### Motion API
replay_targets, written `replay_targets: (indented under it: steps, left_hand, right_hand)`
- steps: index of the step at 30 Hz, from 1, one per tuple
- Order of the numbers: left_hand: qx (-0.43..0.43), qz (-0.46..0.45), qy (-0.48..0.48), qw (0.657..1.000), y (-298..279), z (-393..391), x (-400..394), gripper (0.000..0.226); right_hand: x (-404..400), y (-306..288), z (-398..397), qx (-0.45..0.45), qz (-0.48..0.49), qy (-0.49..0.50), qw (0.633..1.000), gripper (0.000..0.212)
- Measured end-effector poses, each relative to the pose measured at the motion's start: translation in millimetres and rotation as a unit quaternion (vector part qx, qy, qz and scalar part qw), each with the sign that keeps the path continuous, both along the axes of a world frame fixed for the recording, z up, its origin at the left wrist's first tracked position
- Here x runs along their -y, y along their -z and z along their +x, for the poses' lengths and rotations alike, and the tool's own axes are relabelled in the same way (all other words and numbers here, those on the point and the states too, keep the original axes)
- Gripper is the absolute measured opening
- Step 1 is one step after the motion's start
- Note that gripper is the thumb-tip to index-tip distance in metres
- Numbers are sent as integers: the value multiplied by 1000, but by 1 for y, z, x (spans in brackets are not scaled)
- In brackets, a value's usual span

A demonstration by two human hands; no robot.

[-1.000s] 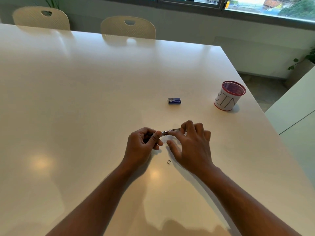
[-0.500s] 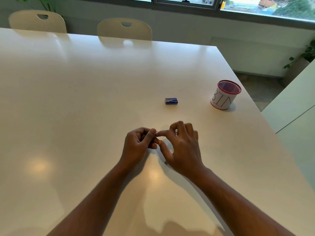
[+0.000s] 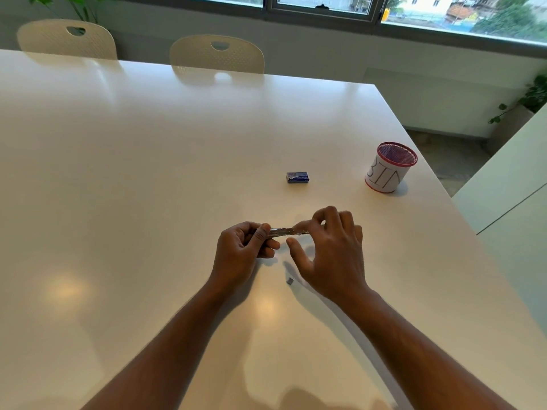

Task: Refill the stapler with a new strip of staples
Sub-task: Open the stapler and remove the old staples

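Metal-grey and slim, the stapler (image 3: 285, 231) sits in the middle of the frame, raised off the white table (image 3: 148, 173) between our two hands. Our left hand (image 3: 241, 251) grips its left end with fingers curled round it and the thumb pressed on top. Our right hand (image 3: 331, 253) has its fingers curled over the right end with the forefinger on top; the thumb stands apart below. Just beneath, near the right wrist, a small staple piece (image 3: 289, 280) lies on the table. Farther up rests a blue staple box (image 3: 297, 177), and at right a red-rimmed mesh cup (image 3: 387, 171) marked BIN. Two cream chairs (image 3: 216, 54) stand at upper left.
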State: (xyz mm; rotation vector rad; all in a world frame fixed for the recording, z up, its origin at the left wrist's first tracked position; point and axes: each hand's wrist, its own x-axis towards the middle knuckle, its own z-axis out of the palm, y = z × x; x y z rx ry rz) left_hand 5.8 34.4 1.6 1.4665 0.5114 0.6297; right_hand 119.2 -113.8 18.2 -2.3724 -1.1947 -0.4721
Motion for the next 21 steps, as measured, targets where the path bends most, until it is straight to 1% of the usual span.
replay_targets:
  steps: [2,4,7,10,11,13,15,17,20,21]
  left_hand:
    - [0,-9,5,1000,1,0,0,28]
    - [5,-21,13,1000,1,-1,0,26]
    - [18,-26,30,999,0,-2,-2,28]
    - [27,17,49,998,0,-3,-3,21]
    - [28,39,53,997,1,-3,-3,19]
    - [21,89,61,994,2,-3,-3,13]
    - [10,147,68,987,5,-2,-2,14]
    - [1,192,68,979,5,-1,2,18]
    - [-2,247,59,967,6,0,4,20]
    - [2,269,57,961,5,1,5,20]
  right_hand:
    - [2,1,3,-11,6,5,1000,40]
    - [2,1,7,-36,20,4,999,42]
    - [3,-3,16,-95,11,-35,995,48]
    - [9,-7,27,-189,-33,-85,978,54]
    - [12,-8,30,-204,-52,-97,973,56]
    - [17,-6,33,-202,-83,-116,969,59]
    - [21,-5,36,-200,-95,-124,967,59]
    - [24,-4,39,-197,-92,-120,969,49]
    - [27,-1,42,-165,-76,-118,976,22]
    - [28,-2,43,-167,-64,-124,976,17]
